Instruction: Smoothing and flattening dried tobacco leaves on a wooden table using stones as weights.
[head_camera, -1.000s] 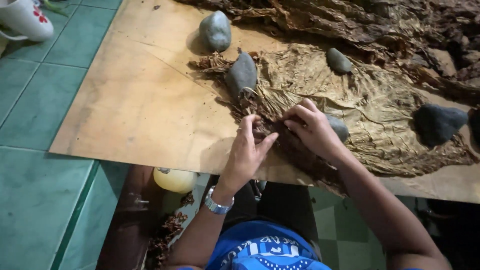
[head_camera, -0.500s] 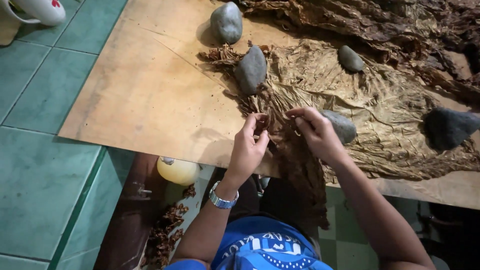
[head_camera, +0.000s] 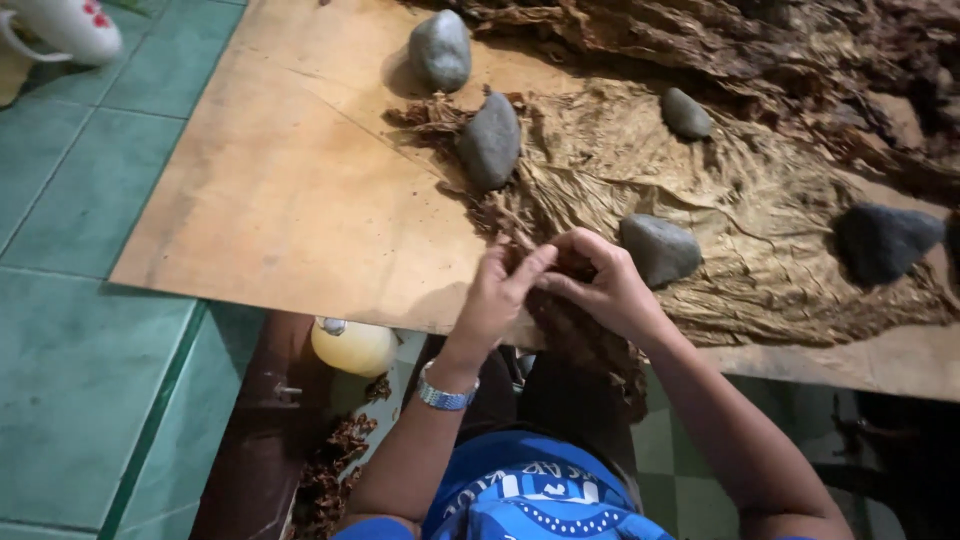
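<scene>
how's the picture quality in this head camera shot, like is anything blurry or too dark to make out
Head view: mostly sharp and evenly lit on the wooden board and grey stones; the left hand and right hand are slightly soft; the pile of dried leaves at top right sinks into shadow, as does the lower right corner; no strong glare; the board's edges tilt from the camera's angle.

Green tiled floor (head_camera: 90, 200) fills 9 o'clock. Brown board worktop (head_camera: 290, 210) lies low over it. White jug (head_camera: 60, 25) at 10 o'clock. Dim, warm light; lower right in shadow.
</scene>
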